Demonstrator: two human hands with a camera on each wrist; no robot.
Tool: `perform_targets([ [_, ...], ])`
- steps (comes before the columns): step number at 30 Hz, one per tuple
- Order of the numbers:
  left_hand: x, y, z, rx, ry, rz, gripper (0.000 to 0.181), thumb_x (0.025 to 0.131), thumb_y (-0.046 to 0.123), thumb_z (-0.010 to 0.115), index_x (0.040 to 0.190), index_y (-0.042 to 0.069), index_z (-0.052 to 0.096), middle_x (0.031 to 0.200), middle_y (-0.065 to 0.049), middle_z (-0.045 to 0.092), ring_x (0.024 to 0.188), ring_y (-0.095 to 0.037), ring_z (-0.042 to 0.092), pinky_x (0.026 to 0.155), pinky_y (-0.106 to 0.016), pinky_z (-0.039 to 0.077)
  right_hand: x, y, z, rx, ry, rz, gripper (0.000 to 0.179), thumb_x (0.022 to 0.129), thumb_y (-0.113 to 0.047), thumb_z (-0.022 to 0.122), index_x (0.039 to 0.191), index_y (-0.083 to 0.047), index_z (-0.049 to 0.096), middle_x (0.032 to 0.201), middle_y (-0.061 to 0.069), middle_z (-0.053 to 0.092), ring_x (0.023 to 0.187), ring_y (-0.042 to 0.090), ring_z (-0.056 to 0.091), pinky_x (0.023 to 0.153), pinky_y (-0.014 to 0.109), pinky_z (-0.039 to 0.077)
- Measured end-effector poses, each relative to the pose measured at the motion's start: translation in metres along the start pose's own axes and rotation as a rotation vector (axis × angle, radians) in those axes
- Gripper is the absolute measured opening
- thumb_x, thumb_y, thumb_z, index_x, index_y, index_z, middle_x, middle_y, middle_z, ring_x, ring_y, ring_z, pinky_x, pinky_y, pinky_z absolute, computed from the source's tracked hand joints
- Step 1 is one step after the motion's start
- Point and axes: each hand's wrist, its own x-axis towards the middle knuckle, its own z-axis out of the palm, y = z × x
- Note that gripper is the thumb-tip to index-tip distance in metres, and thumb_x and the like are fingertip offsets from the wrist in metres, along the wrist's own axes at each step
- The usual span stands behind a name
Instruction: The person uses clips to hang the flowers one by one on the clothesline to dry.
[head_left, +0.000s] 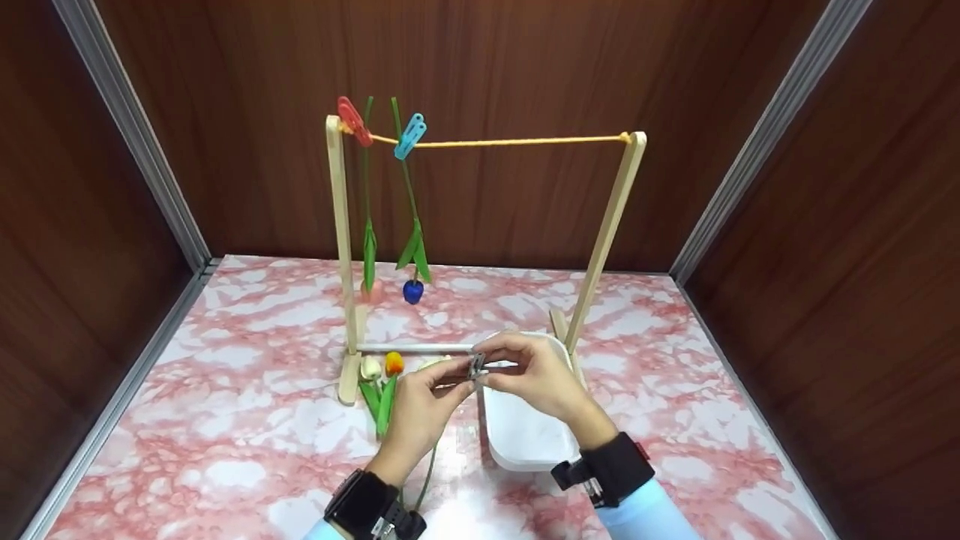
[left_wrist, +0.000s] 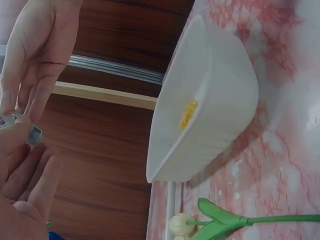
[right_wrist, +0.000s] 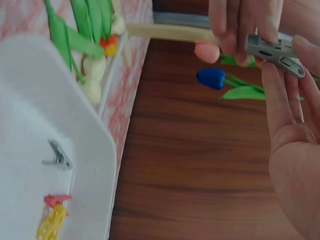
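A grey clothespin (right_wrist: 275,52) is pinched between the fingers of both hands, low in front of the wooden rack. My left hand (head_left: 421,409) grips it from the left, and my right hand (head_left: 540,379) from the right, fingertips close together. Behind them a blue tulip (head_left: 413,291) hangs head down from the yellow cord (head_left: 517,142) under a blue clothespin (head_left: 410,136). Farther left, a red clothespin (head_left: 355,121) holds a pink tulip (right_wrist: 207,52) on the cord. Just below my right hand stands a white basin (head_left: 525,439).
Inside the basin lie another grey clothespin (right_wrist: 59,155), a yellow one (right_wrist: 51,222) and a pinkish-red one (right_wrist: 57,200). White tulips (head_left: 370,367) and an orange tulip (head_left: 394,364) lie left of it on the marbled table. Wooden posts (head_left: 606,240) flank the cord.
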Motion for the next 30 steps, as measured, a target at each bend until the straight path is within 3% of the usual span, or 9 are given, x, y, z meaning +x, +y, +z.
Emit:
perform_targets([
  [6,0.001,0.004,-0.001,0.047,0.049,0.011,0.025,0.088,0.019,0.087,0.11,0.009,0.083,0.106,-0.001,0.08,0.089,-0.013,0.076,0.079,-0.027,0.063,0.002,-0.002,0.007,0.069,0.045,0.081,0.039,0.092,0.0,0.081,0.129,0.001,0.072,0.119,0.014,0.074,0.112,0.029,0.072,0.082,0.029,0.061],
  [13,0.003,0.006,-0.004,-0.005,0.034,-0.015,0.021,0.089,0.015,0.088,0.107,0.006,0.083,0.099,-0.002,0.08,0.087,-0.015,0.076,0.078,-0.028,0.063,0.004,-0.006,0.012,0.159,0.08,0.147,0.038,0.092,-0.004,0.082,0.127,0.006,0.072,0.12,0.02,0.074,0.107,0.027,0.072,0.079,0.025,0.057],
  [21,0.003,0.007,-0.007,-0.066,0.041,-0.034,0.019,0.089,0.009,0.086,0.107,0.004,0.083,0.102,-0.007,0.08,0.088,-0.019,0.077,0.078,-0.027,0.063,0.008,-0.01,0.015,0.15,0.088,0.15,0.036,0.092,-0.002,0.081,0.126,0.008,0.072,0.118,0.017,0.076,0.111,0.024,0.072,0.088,0.031,0.06],
  [26,0.003,0.006,-0.007,-0.112,0.037,-0.059,0.021,0.089,0.009,0.086,0.108,0.003,0.082,0.103,-0.009,0.079,0.089,-0.02,0.077,0.079,-0.028,0.063,0.01,-0.012,0.017,0.097,0.112,0.129,0.029,0.092,-0.003,0.082,0.118,0.006,0.076,0.113,0.017,0.077,0.105,0.027,0.073,0.084,0.029,0.06],
  [30,0.005,0.005,-0.012,-0.132,0.025,-0.07,0.021,0.09,0.008,0.085,0.109,0.001,0.081,0.102,-0.011,0.079,0.091,-0.024,0.077,0.081,-0.029,0.063,0.012,-0.011,0.017,0.062,0.192,0.092,0.02,0.092,-0.005,0.082,0.11,0.002,0.079,0.106,0.013,0.078,0.096,0.022,0.073,0.076,0.025,0.058],
])
